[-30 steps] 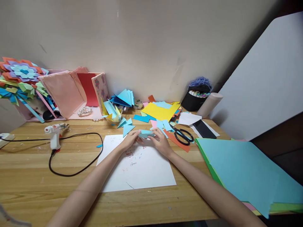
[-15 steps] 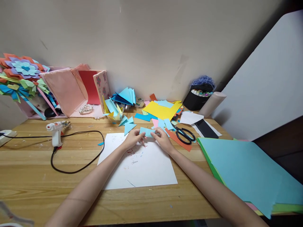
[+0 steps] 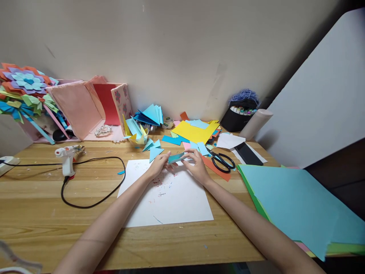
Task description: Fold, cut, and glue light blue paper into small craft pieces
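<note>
A small light-blue piece of paper (image 3: 176,158) is held up between both hands, tilted, above the far part of a white paper sheet (image 3: 182,201) marked with coloured smudges. My left hand (image 3: 158,166) pinches its left end. On its right end are the fingers of my right hand (image 3: 196,166), thumb below and fingertips above. Just beyond my left hand lie folded light-blue paper triangles (image 3: 155,153). Black-handled scissors (image 3: 222,161) rest right of my right hand, partly over an orange paper strip (image 3: 215,169).
A white glue gun (image 3: 67,160) with a looped black cord stands at left. Yellow paper (image 3: 195,132) and scraps lie at the back, near a black marker case (image 3: 236,118). Large light-blue sheets (image 3: 299,201) cover the right side. Paper flowers (image 3: 30,83) stand far left.
The blue paper has tilted from facing me to a slanted angle. My right fingers have shifted along its right end. The rest of the table stays as it was.
</note>
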Tool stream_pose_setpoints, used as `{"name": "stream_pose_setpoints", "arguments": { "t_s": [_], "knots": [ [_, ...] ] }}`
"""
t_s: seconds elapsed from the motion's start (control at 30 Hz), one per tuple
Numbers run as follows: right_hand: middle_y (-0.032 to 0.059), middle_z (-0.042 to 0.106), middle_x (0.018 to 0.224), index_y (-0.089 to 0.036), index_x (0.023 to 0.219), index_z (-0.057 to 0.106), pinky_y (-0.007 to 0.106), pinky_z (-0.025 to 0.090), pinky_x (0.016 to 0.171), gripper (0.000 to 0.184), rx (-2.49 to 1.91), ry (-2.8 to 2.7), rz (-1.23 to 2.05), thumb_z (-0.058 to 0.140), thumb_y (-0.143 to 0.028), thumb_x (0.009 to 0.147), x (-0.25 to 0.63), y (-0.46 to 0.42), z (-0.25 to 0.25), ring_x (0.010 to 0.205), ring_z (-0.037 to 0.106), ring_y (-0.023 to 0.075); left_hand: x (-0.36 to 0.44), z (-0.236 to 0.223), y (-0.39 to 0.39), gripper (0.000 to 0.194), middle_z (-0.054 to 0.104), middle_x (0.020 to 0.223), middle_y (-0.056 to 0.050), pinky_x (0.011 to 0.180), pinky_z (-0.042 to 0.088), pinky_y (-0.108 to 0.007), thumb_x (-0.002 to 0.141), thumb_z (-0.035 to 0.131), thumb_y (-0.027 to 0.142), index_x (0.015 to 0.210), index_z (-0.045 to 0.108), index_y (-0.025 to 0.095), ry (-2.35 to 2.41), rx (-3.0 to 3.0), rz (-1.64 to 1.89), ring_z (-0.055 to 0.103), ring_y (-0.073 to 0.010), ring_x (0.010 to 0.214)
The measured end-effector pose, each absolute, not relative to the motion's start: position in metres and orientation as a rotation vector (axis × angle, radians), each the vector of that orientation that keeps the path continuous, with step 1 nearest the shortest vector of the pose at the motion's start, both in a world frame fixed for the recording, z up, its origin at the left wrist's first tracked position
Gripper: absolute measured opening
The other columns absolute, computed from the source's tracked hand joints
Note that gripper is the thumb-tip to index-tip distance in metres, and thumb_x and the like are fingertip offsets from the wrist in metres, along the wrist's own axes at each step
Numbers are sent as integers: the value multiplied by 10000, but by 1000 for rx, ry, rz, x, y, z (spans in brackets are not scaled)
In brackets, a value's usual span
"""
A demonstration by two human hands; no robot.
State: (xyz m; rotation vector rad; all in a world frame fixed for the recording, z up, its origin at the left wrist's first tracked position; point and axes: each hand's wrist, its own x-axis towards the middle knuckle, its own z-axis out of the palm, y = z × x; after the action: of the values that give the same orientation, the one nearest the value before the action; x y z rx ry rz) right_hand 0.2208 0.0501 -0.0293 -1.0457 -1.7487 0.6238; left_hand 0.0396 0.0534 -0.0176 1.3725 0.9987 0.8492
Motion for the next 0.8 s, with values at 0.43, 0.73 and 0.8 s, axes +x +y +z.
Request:
{"name": "stream_pose_setpoints", "arguments": {
  "t_s": [0.43,0.73,0.8],
  "knots": [
    [34,619,1043,-276,821,673,386,429,830,174,-721,-2339,273,529,-180,809,235,53,-32,999,512,211,39,-26,48,213,591,707,-18,578,400,-245,795,459,331,743,600,180,1430,1904,1039,551,-151,646],
    [35,683,910,-213,840,654,311,449,768,130,-673,-2426,456,526,-239,830,234,51,-33,865,591,171,24,-30,30,277,505,1084,-55,816,411,-311,791,428,72,997,550,212,1377,2622,854,491,-175,985],
    [33,682,878,-206,836,642,298,443,755,129,-724,-2394,469,515,-234,839,232,50,-31,839,592,164,24,-28,25,218,493,1145,-60,841,405,-327,829,415,133,974,560,206,1401,2644,829,481,-187,1026]
  ]
}}
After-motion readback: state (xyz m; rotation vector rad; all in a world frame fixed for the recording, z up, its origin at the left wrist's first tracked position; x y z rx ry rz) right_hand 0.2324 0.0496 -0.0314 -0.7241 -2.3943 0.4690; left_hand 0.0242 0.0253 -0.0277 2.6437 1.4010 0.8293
